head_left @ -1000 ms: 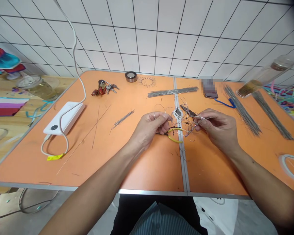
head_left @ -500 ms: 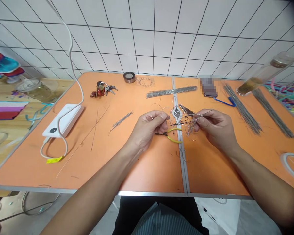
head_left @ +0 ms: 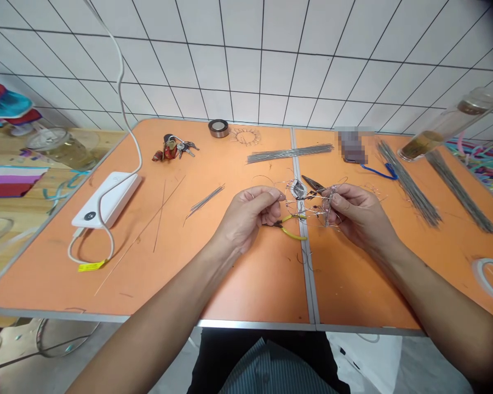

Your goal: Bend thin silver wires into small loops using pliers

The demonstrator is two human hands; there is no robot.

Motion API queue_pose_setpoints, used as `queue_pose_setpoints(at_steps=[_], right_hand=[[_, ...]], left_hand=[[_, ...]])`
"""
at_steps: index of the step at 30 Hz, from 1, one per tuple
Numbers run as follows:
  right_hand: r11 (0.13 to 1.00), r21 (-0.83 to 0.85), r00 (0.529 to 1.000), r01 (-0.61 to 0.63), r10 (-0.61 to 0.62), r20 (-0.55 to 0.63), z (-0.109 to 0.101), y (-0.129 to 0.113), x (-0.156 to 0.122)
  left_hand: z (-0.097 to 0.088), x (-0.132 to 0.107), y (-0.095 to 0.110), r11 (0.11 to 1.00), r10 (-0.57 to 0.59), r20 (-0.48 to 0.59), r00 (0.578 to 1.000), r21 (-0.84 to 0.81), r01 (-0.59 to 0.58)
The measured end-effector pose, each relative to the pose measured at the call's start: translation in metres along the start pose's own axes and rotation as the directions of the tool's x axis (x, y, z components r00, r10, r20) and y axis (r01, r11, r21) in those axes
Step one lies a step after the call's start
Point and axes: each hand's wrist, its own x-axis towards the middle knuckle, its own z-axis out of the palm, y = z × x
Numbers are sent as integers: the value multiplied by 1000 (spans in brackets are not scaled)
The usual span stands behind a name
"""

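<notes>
Between my hands, above the seam of the orange table, is a small openwork piece of bent thin wire (head_left: pixel 326 210). My right hand (head_left: pixel 355 210) pinches its right side between thumb and fingers. My left hand (head_left: pixel 257 213) is closed, thumb against forefinger, at a thin wire (head_left: pixel 291 199) on the piece's left side. Under the hands lie yellow-handled pliers (head_left: pixel 292 235), their jaws partly covered by my left fingers. A dark pointed tool (head_left: pixel 312 183) lies just behind the wire piece, partly hidden by it.
Wire bundles lie at the back (head_left: pixel 290 153) and right (head_left: pixel 411 183). A white power bank (head_left: pixel 107 200) with a cable, keys (head_left: pixel 175 149), a tape roll (head_left: pixel 218 128) and a short wire bundle (head_left: pixel 205 201) are leftward. A glass bottle (head_left: pixel 447 126) stands back right.
My right hand has shifted slightly right and turned the wire piece, so it now stands more upright at the fingertips. My left hand keeps its pinch nearly in place.
</notes>
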Motion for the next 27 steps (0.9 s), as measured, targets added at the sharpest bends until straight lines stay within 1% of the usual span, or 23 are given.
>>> queue_pose_setpoints(at_steps=[6, 12, 17, 21, 24, 27], right_hand=[[995, 30, 994, -98, 97, 44, 0, 2, 0], [974, 115, 980, -195, 189, 63, -3, 5, 1], [964, 146, 974, -223, 215, 70, -3, 6, 1], [983, 111, 987, -147, 139, 77, -1, 3, -2], [997, 62, 996, -44, 38, 83, -1, 3, -2], [995, -10, 993, 97, -96, 67, -4, 6, -2]], left_hand=[[0, 0, 0, 1000, -4, 1, 1000, -18, 4], [1, -1, 0, 999, -11, 4, 1000, -39, 11], [1, -2, 1, 999, -1, 10, 1000, -37, 2], [2, -2, 1, 999, 20, 2, 1000, -29, -20], [2, -2, 1, 999, 40, -16, 999, -11, -40], [2, -1, 1, 999, 52, -38, 998, 14, -52]])
